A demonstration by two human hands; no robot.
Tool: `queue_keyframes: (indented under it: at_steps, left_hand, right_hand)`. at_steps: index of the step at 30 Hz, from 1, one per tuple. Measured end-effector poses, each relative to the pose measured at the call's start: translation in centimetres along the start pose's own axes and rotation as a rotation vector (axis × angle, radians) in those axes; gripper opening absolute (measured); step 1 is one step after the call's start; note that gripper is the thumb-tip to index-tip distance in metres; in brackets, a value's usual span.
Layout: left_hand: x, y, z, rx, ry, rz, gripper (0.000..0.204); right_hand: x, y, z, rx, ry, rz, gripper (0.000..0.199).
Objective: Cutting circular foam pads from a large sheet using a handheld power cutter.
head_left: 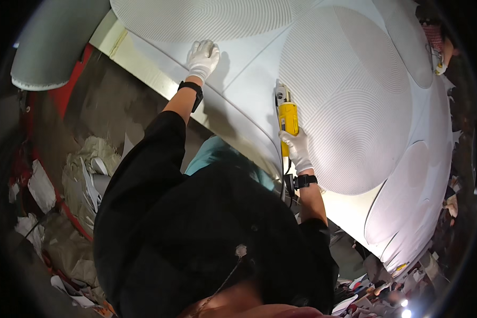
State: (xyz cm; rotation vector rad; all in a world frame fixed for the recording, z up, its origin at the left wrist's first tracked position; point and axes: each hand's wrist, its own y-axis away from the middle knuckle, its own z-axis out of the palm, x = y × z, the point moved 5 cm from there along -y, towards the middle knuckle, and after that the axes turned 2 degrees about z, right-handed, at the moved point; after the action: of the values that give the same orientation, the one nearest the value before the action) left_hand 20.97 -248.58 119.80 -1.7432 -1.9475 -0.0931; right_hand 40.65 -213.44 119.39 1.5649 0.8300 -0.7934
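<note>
My right hand (pixel 297 148), in a white glove, is wrapped round the yellow body of a corded electric hand cutter (pixel 289 117). Its metal head rests on a white sheet (pixel 257 66), beside the curved edge of a large ribbed oval (pixel 350 143). A dark cord runs down from the tool's rear past my wrist. Farther left, my left hand (pixel 203 59), also gloved in white, lies on the sheet with nothing visible in it; its fingers are slightly bent and apart. A thin dark seam line passes between the two hands.
The pale table edge (pixel 143 66) runs diagonally in front of me. A grey roll (pixel 61 45) stands at the far left. Crumpled scraps (pixel 87 175) lie below it, and more litter the floor at lower right. Another person's hand (pixel 441 68) is at the far right edge.
</note>
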Motion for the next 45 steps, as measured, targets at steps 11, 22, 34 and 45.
queue_keyframes:
  at_steps: [11,22,34,45]
  left_hand:
    - [8.9,-4.5,-1.3,-0.097,-0.25,0.224,0.06]
    - [11.3,9.2,-7.1,-0.095,-0.317,0.079,0.069]
    - [5.4,24.0,-7.0,-0.17,-0.298,0.021,0.07]
    - [-0.3,36.0,-10.3,-0.149,-0.231,0.003,0.07]
  right_hand:
    - [-1.6,3.6,-0.3,0.115,-0.192,0.011,0.034]
    - [-3.0,11.2,0.5,0.196,-0.392,-0.051,0.03]
    - [2.2,10.8,0.9,0.299,-0.502,-0.123,0.031]
    - [4.9,10.1,0.8,0.346,-0.646,-0.199,0.032]
